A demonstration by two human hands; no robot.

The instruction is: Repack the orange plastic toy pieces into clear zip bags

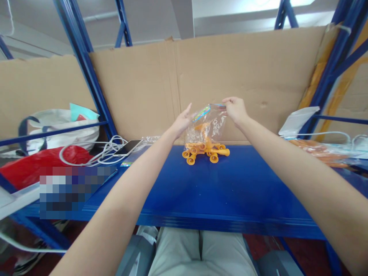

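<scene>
A clear plastic bag (220,124) with a shiny coloured strip along its top hangs between my two hands. My right hand (235,109) pinches its upper right corner. At the bag's left edge is my left hand (181,122), one finger pointing up and the others closed at the film, partly hidden. Orange plastic trumpet-shaped pieces (214,157), several of them, lie in a loose pile on the blue table right below the bag. One upright orange piece (206,132) shows at the bag's lower part; whether it is inside or behind the film I cannot tell.
The blue table (218,191) backs onto a cardboard wall (224,69). To the left are a phone (129,147), coiled white cables (107,151), a red bag (43,163) and a white cloth bag (63,134). Bagged orange items (322,151) lie at the right.
</scene>
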